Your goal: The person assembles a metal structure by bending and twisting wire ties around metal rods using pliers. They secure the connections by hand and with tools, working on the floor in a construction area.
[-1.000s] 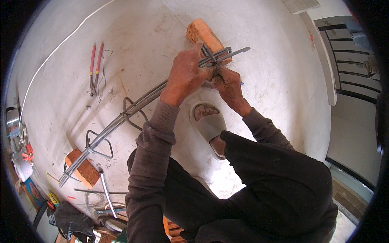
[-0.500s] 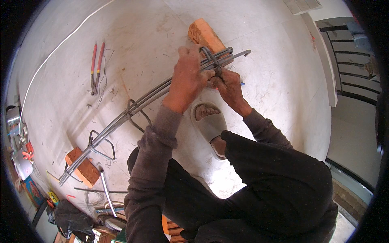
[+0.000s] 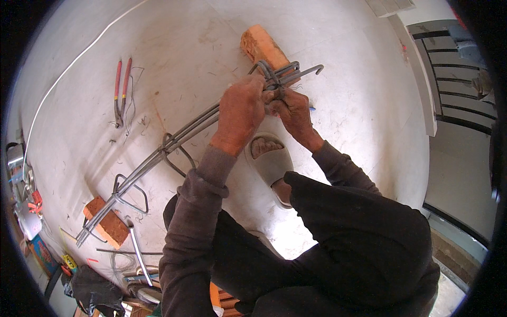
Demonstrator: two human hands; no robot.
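while a brick (image 3: 112, 231) at the lower left of the frame bears one end of a bundle of steel rods (image 3: 145, 168), the red-handled pliers (image 3: 116, 87) lie on the floor (image 3: 179, 63) in the upper left. the rods slant up to the upper centre, passing through bent loops spaced along them. near the centre, the left hand (image 3: 241, 112) is closed over the rods, thumb toward the end loop (image 3: 272, 75). touching it, the right hand (image 3: 293, 113) has its fingers bent just below that loop; whether they pinch anything i cannot tell. a second brick (image 3: 264, 45) sits under the rods' upper end, above a slipper-clad foot (image 3: 269, 161). dark railing bars (image 3: 455, 80) curve down the upper right.
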